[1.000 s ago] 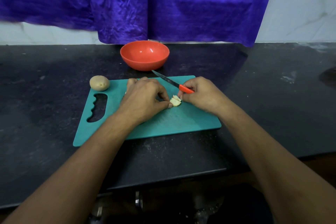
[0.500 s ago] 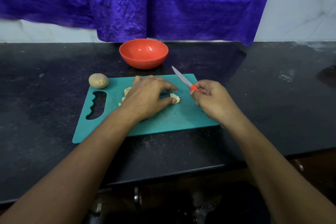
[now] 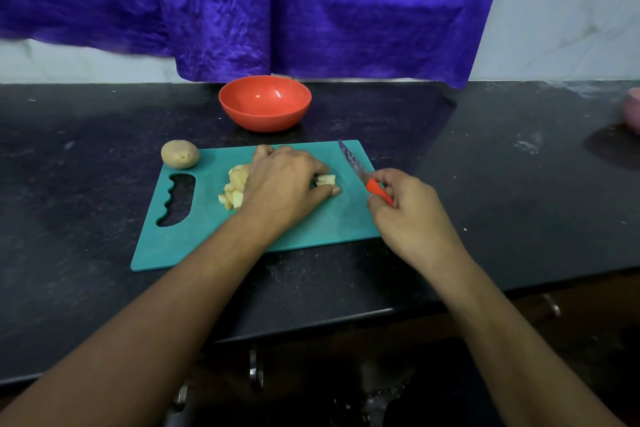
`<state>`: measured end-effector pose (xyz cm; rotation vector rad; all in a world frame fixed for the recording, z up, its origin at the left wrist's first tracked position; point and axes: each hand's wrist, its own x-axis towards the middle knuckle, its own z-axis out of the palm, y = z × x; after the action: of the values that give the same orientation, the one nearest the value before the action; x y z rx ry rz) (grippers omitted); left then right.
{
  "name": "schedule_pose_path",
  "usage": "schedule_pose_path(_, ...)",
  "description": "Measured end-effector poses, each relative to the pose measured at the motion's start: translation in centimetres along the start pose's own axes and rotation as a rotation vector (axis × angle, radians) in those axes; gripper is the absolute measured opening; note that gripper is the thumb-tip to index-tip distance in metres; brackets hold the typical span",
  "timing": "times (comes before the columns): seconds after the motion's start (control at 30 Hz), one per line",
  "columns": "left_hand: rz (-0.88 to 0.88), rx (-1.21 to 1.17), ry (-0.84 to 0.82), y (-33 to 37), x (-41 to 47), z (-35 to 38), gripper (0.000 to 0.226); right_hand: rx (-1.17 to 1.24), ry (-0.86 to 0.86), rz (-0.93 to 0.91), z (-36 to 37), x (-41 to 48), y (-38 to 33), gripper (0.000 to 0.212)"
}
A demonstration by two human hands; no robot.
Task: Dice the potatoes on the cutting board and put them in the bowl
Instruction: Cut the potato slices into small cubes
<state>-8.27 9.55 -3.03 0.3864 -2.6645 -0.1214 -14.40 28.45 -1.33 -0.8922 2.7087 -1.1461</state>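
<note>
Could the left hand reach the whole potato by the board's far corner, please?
Probably yes: the left hand rests over the cut pieces, and only bare cutting board lies between it and the whole potato.
</note>
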Motion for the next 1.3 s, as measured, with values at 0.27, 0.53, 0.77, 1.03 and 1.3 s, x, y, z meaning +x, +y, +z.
schedule_pose_path(0.27, -0.088, -0.14, 0.01, -0.9, -0.5, -1.0, 0.026, -0.245, 0.047, -0.119, 1.7, -2.9, -2.5, 0.053)
schedule_pose_path(0.53, -0.111, -0.156, 0.038, -0.5, -0.7, -1.1, 0.025, -0.364, 0.0, -0.089, 2.4, -3.2, -3.7, 0.058)
schedule_pose_path(0.77, -0.108, -0.103, 0.02, -0.3, -0.5, -1.0, 0.026, -0.472, -0.043, -0.073, 2.4, -3.1, -4.3, 0.057)
schedule_pose_path(1.03, -0.088, -0.087, 0.048, 0.0, -0.5, -1.1, 0.023, -0.503, -0.076, -0.093, 2.7, -3.2, -4.2, 0.059)
schedule_pose_path(1.3, -0.094, -0.076, 0.041, -0.3, -0.5, -0.8, 0.026, -0.49, -0.072, -0.098, 1.8, -5.1, -3.5, 0.059)
